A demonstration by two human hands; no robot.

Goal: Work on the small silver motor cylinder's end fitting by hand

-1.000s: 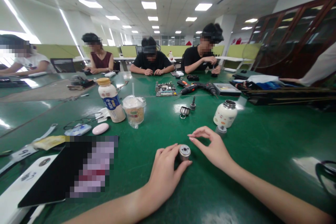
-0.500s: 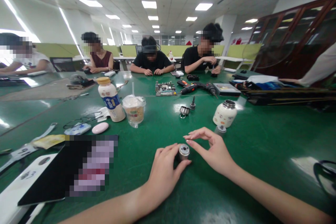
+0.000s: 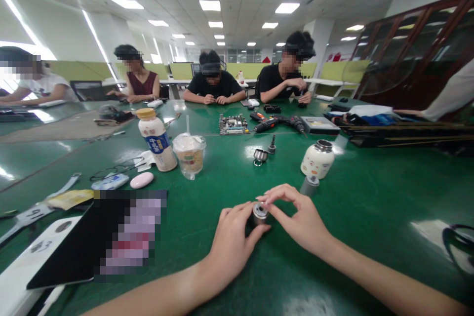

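A small metal cylinder (image 3: 260, 214) stands upright on the green table (image 3: 177, 237), its round top showing dark holes. My left hand (image 3: 233, 239) grips it from the left, fingers behind and thumb in front. My right hand (image 3: 298, 217) is at the cylinder's top edge, thumb and index fingertips pinched together; anything between them is too small to make out. Behind my right hand a grey cylindrical part (image 3: 309, 186) stands by a white patterned jar (image 3: 317, 159) with an open metal mouth. Farther off lie a metal cap with a ring (image 3: 260, 157) and a dark pointed part (image 3: 272, 145).
To the left are a drink bottle (image 3: 157, 143), a plastic cup (image 3: 189, 154), a pink oval case (image 3: 141, 180) and a tablet (image 3: 81, 242). A circuit board (image 3: 234, 124) and power drills (image 3: 281, 123) lie ahead. Several people sit across the table.
My right hand has moved down and left onto the cylinder's top, its thumb and index fingertips now together. My left hand has hardly moved.
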